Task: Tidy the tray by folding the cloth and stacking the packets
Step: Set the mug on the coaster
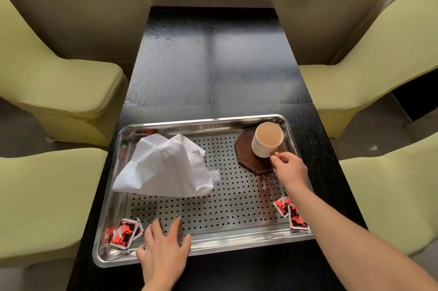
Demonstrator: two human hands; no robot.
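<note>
A steel tray (151,126) with a perforated floor lies on the near end of a black table. A crumpled white cloth (166,169) sits in its left half. Red packets (124,233) lie in the near left corner, and two more red packets (290,212) lie at the near right, partly under my right forearm. My left hand (163,248) rests flat on the tray's near rim, fingers apart, holding nothing. My right hand (288,168) pinches the wooden handle of a white cup (266,141) that stands on a dark octagonal coaster (246,153) in the far right corner.
The black table (213,58) runs away from me toward a window ledge. Four pale green chairs flank it, two on the left (54,82) and two on the right (379,72). The cup holds a light brown drink.
</note>
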